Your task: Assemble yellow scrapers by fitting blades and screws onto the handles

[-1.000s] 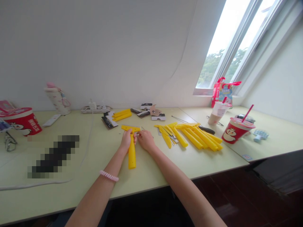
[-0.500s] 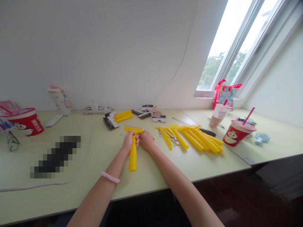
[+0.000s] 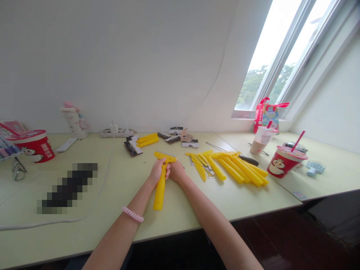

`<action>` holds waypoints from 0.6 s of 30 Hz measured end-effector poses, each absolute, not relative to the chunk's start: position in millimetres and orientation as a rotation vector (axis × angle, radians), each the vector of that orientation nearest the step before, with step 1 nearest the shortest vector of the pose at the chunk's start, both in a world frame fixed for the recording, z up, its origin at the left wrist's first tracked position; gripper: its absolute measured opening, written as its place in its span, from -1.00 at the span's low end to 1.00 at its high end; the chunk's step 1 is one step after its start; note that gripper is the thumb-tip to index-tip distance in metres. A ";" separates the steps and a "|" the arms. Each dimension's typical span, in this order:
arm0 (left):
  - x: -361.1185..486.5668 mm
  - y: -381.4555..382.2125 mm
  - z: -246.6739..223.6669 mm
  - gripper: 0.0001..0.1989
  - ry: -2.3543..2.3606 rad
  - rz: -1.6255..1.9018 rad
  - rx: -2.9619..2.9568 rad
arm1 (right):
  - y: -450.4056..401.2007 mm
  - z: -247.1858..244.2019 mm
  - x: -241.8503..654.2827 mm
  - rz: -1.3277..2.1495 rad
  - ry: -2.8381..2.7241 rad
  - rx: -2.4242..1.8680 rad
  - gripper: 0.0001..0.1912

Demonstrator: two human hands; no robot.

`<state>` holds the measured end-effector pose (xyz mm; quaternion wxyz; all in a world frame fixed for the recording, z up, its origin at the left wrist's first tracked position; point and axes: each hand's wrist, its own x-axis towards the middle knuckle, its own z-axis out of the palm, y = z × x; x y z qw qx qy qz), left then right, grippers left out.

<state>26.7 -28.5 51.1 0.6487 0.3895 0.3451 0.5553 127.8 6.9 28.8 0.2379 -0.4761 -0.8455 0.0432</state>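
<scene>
A yellow scraper [image 3: 159, 191] with a T-shaped head and a thin metal blade along its far edge is held near its neck by my left hand [image 3: 158, 171], thumb on top. The handle points back toward me. My right hand [image 3: 176, 170] is closed against the right end of the head; its fingertips are hidden behind the scraper, so what they grip cannot be made out. Just right of that hand lie flat yellow scraper head pieces [image 3: 200, 171] with metal blades among them. Beyond those is a pile of yellow handles [image 3: 239, 168].
Behind my hands lie black-and-white cards [image 3: 132, 146], more yellow handles [image 3: 147, 140] and torn cardboard packaging [image 3: 186, 135]. A red cup [image 3: 281, 165] and a milky drink cup [image 3: 260, 140] stand right, a red bucket cup [image 3: 42, 148] left. A white cable [image 3: 108, 161] crosses the table.
The scraper's head has turned slightly clockwise and shifted a little right, both hands moving with it. The whole view has shifted slightly.
</scene>
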 end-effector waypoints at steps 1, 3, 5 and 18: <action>26.6 -28.3 50.9 -0.73 0.779 1.261 0.894 | 7.0 28.7 129.6 0.126 -2.303 -1.291 -0.82; 26.4 -27.8 50.6 -0.74 0.763 1.263 0.920 | 7.3 29.0 134.4 0.145 -2.235 -1.289 -0.78; 26.1 -27.4 50.2 -0.75 0.757 1.268 0.937 | 7.6 30.2 140.8 0.154 -2.135 -1.344 -0.76; 26.8 -28.8 51.1 -0.73 0.835 1.290 0.898 | -0.8 60.7 171.2 0.272 -1.528 -1.302 -0.75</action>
